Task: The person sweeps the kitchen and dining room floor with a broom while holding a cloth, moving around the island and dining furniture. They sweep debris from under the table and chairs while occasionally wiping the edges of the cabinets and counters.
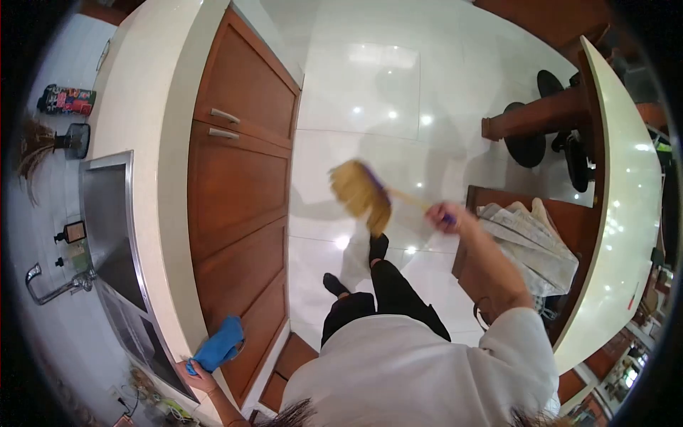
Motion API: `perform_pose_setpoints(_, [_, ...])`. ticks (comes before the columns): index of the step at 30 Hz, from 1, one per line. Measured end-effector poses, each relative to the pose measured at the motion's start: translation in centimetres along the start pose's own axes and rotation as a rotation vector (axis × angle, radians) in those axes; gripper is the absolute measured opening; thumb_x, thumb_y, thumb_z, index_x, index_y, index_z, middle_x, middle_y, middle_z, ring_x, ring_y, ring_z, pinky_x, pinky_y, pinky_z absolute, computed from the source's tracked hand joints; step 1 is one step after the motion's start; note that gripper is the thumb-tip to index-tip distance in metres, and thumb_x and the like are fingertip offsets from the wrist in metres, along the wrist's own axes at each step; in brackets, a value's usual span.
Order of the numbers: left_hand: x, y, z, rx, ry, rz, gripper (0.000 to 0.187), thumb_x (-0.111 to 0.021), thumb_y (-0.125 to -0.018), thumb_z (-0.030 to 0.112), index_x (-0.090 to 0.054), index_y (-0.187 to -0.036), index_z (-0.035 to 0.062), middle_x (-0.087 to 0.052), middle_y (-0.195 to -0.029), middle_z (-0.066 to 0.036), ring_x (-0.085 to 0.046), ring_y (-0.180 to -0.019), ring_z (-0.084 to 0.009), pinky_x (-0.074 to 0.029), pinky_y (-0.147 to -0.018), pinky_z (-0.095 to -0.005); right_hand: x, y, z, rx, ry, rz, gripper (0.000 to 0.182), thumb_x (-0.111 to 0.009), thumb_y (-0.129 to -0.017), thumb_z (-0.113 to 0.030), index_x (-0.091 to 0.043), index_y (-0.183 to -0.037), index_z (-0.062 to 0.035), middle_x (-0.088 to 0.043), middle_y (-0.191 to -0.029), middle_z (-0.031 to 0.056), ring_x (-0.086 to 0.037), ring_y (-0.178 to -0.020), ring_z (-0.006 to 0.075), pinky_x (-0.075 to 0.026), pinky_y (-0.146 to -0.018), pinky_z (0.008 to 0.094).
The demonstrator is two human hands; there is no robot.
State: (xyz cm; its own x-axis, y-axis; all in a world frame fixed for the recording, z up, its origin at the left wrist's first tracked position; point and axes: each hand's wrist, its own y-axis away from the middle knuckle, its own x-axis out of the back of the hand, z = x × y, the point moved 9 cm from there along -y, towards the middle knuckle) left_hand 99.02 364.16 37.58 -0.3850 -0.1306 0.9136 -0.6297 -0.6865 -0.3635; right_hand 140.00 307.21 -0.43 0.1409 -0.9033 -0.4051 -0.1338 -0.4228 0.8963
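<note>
Right hand [451,218], 3 o'clock: clenched around brush [359,192]. Left hand [202,380], 7 o'clock: grasping cloth [219,344]. Low swing could clip right foot [378,247].

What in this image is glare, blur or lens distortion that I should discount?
Head view: ceiling-light-like spots glare off the white tile floor; head view: the yellow-bristled broom and right hand look motion-blurred, the blue cloth sharper; head view: the right-side countertop bows, and the frame's corners go black.

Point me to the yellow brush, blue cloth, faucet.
Yellow brush [361,193]: head view, on the bristles.
Blue cloth [220,343]: head view, middle of the fabric.
Faucet [82,280]: head view, on its body.
</note>
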Motion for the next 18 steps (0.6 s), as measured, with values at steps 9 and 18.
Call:
perform_pose_setpoints(9, [-0.9,1.0,-4.0,0.139,-0.106,-0.202,0.03,-0.048,-0.083,0.022,-0.047,-0.088,-0.0073,-0.048,-0.085,-0.022,-0.046,-0.081,-0.0347,-0.037,-0.076,-0.0394,5.7,-6.6,-15.5,0.574,0.038,0.453,0.01,-0.05,-0.073,-0.011,-0.045,-0.065,-0.0069,-0.043,-0.051,0.0005,-0.04,-0.037,0.0105,-0.032,-0.033,0.0239])
perform_pose_setpoints(18, [-0.5,0.2,-1.0,0.069,-0.161,-0.256,0.036,-0.047,-0.083,0.028,-0.045,-0.087,-0.0079,-0.044,-0.083,-0.02,-0.044,-0.079,-0.035,-0.037,-0.073,-0.0384,18.2,17.4,31.0,0.231,0.271,0.852,0.021,-0.05,-0.072,-0.016,-0.048,-0.056,-0.003,-0.043,-0.046,0.0024,-0.042,-0.04,0.0116,-0.032,-0.036,0.027])
